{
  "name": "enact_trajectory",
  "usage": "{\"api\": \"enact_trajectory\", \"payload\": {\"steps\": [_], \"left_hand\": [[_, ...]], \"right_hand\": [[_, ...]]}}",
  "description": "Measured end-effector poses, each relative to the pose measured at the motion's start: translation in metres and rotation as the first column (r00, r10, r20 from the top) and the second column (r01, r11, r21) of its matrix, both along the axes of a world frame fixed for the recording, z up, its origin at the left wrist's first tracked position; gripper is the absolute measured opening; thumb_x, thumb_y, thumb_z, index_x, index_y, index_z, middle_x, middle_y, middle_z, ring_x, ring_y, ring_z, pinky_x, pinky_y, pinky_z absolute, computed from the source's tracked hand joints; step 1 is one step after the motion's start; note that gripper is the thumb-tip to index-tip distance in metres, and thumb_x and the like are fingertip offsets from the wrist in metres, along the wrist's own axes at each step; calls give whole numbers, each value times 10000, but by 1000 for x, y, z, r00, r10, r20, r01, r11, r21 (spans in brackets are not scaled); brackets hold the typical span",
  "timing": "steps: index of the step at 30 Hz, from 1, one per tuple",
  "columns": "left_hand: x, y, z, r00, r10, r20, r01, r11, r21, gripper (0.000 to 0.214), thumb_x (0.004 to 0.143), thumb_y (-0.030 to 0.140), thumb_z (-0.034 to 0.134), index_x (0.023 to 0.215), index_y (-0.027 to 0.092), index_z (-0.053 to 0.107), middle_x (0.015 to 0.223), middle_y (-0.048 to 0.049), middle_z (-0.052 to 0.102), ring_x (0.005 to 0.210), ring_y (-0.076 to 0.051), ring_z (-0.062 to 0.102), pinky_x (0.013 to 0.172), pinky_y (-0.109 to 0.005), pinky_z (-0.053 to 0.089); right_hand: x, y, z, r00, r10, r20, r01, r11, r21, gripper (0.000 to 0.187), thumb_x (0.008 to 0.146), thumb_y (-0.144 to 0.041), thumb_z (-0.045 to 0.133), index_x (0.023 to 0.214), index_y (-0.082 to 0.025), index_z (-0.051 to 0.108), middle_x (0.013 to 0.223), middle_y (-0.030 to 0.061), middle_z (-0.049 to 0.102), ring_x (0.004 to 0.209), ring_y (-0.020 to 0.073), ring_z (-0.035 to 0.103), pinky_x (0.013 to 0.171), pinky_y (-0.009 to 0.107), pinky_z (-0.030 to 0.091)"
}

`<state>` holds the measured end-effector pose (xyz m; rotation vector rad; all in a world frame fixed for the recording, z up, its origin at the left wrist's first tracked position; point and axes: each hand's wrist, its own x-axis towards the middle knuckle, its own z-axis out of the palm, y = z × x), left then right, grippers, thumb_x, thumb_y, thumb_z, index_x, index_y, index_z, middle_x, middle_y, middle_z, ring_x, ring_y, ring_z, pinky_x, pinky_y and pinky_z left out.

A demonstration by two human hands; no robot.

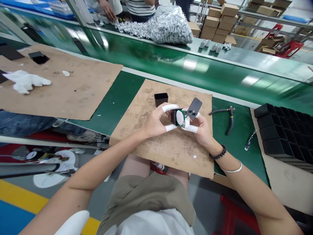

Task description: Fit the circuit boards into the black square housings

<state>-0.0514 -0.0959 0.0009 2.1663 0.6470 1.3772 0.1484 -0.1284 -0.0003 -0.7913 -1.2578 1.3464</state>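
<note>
Over a brown cardboard mat (156, 143) my two hands meet around a small black housing with a circuit board (180, 118) showing in it. My left hand (156, 122), with white finger cots, pinches the housing from the left. My right hand (198, 127) grips it from the right and below. A dark flat cover with prongs (194, 107) sticks up above my right fingers. An empty black square shell (161, 99) stands on the mat just behind my hands.
Black pliers (226, 119) and a small tool (249, 141) lie on the green bench to the right. A stack of black shells (283, 130) fills the right edge. Across the green conveyor (171, 62), another person's hand (107, 11) is by a big bag of white parts (168, 26). White gloves (24, 81) lie on the left mat.
</note>
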Motion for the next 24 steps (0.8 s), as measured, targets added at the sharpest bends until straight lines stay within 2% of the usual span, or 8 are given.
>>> {"api": "enact_trajectory", "payload": {"steps": [5,13,19,24], "left_hand": [[0,0,0,1000,-1,-7,1,1000,2,519,742,144,814,1226,172,630,1061,-74,672,790,-132,645,731,-283,584],[1,0,-1,1000,9,-9,-9,1000,26,511,755,158,813,1230,179,626,1057,-67,674,788,-128,647,738,-285,576],[0,1,-3,1000,18,-14,-18,1000,20,525,751,178,821,1239,183,625,1064,-73,678,817,-142,653,761,-298,581],[0,1,-2,1000,1,8,-1,1000,-30,534,745,163,814,1242,181,621,1025,-61,660,760,-125,632,753,-297,582]], "right_hand": [[1,0,0,999,40,18,-40,999,0,478,634,-305,933,1078,-306,755,1294,3,711,1224,286,640,1018,444,560],[1,0,-1,999,35,6,-35,999,-35,510,621,-300,938,1096,-308,751,1324,1,696,1205,287,646,983,436,582],[0,-1,2,999,42,-29,-44,998,-52,501,595,-261,946,1057,-305,758,1250,-2,728,1145,264,667,1001,431,565],[-2,-2,7,999,-36,-27,33,993,-115,529,532,-295,959,1016,-280,746,1176,9,757,1192,281,644,1031,447,542]]}}
